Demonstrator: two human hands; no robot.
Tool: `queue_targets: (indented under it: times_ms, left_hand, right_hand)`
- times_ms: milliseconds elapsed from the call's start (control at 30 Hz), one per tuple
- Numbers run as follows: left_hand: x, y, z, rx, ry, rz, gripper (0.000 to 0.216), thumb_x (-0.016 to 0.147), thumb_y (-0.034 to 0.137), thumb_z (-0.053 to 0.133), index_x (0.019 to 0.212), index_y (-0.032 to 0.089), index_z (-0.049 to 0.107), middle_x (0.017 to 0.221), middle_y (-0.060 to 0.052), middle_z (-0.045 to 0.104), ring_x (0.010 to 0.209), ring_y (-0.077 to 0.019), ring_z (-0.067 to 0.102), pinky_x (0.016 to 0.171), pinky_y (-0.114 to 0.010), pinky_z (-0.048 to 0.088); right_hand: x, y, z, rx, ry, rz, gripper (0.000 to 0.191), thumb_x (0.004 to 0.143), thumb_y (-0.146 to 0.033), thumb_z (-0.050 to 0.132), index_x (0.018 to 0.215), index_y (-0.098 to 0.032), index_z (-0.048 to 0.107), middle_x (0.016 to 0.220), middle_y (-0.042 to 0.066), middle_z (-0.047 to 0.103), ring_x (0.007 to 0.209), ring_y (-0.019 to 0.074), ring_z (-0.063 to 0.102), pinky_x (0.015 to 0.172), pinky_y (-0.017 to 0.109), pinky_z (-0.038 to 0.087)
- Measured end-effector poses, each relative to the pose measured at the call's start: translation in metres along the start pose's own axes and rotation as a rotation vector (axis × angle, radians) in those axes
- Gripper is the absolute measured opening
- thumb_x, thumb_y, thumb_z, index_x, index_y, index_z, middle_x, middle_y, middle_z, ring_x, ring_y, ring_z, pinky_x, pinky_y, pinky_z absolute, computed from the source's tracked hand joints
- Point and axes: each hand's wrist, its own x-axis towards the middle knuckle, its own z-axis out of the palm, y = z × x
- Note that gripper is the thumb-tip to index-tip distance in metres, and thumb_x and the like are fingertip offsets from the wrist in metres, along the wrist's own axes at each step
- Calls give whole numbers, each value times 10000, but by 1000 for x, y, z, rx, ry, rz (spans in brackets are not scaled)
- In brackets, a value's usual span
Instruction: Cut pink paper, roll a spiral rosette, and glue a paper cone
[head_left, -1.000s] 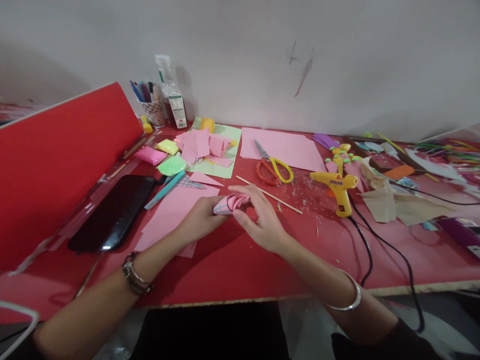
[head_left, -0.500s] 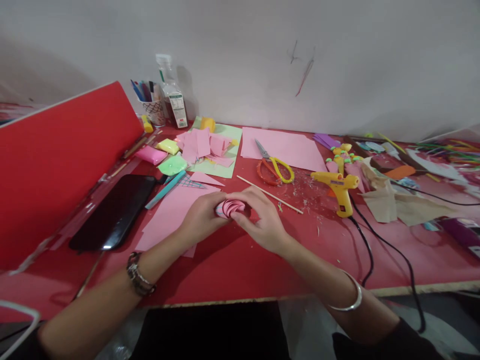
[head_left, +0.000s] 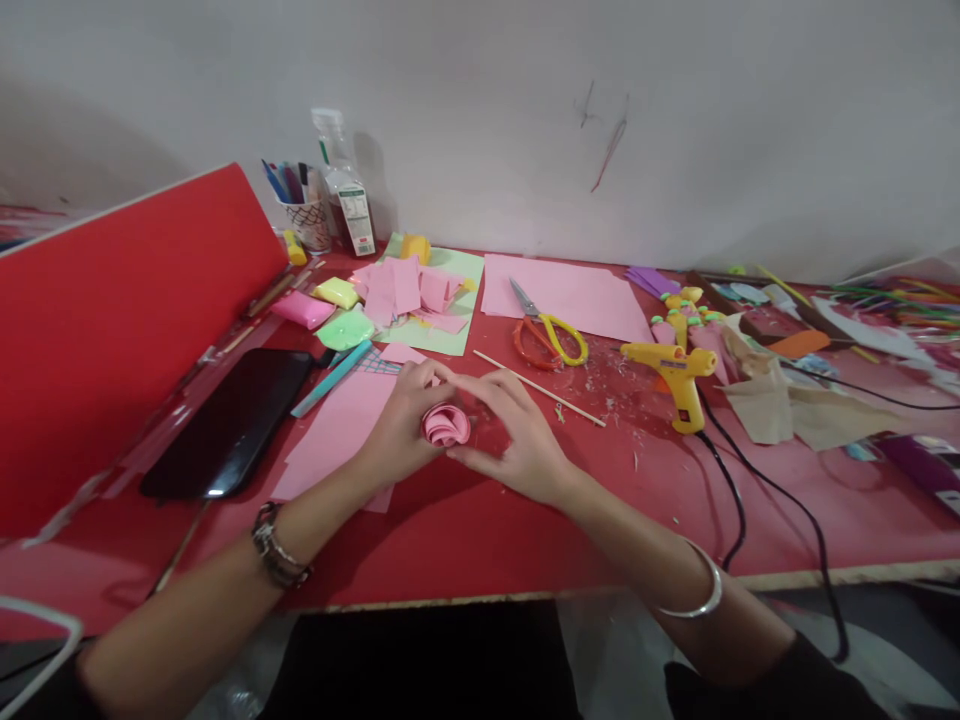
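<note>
My left hand [head_left: 405, 425] and right hand [head_left: 517, 440] pinch the pink paper coil [head_left: 445, 425] just above the counter [head_left: 487, 530], fingers closed around its rim; it seems light, soft, springy, easily crushed.

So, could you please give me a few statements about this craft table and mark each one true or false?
1. Both hands hold a rolled pink paper. True: the left hand and right hand grip it together.
2. The scissors lie on a pink sheet. True.
3. The glue gun is blue. False: it is yellow.
4. The phone lies right of the hands. False: it lies to their left.
5. The wooden stick is in the right hand. False: it lies on the table.
</note>
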Motion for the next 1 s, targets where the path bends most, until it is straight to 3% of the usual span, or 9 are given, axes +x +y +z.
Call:
queue_targets:
  times_ms: [167,433,667,800,1000]
  left_hand:
    - [-2,-1,4,-184,-41,-67,77,659,177,522,672,163,447,705,20,427,621,-104,437,527,-216,357]
    - [0,-3,5,-113,-61,63,11,701,160,459,701,169,464,721,1,460,680,-126,443,584,-237,363]
    - [-1,-2,4,-140,-170,8,28,673,179,438,702,178,437,708,-5,502,669,-136,473,586,-245,388]
    - [-3,-1,3,-120,-271,101,126,704,221,410,798,167,475,815,-48,558,755,-166,505,662,-283,417]
    - [-5,0,2,-33,-280,74,151,685,259,438,773,149,494,751,-55,556,687,-172,503,613,-286,418]
  right_hand:
    - [1,0,2,-11,-42,-22,353,727,-229,585,1068,-230,493,911,39,439,878,150,454,756,308,446]
    - [1,-3,2,18,64,-41,251,686,-193,616,896,-212,480,835,17,457,759,126,457,637,262,437]
    - [1,-5,0,121,102,68,287,644,-172,629,853,-203,435,754,-16,449,621,92,422,542,222,397]
    - [2,-7,-4,182,-1,76,379,660,-212,631,996,-209,456,842,13,494,727,118,468,622,254,430]
    - [3,-8,-3,224,36,47,170,706,-257,598,855,-201,539,789,16,509,744,130,496,671,279,441]
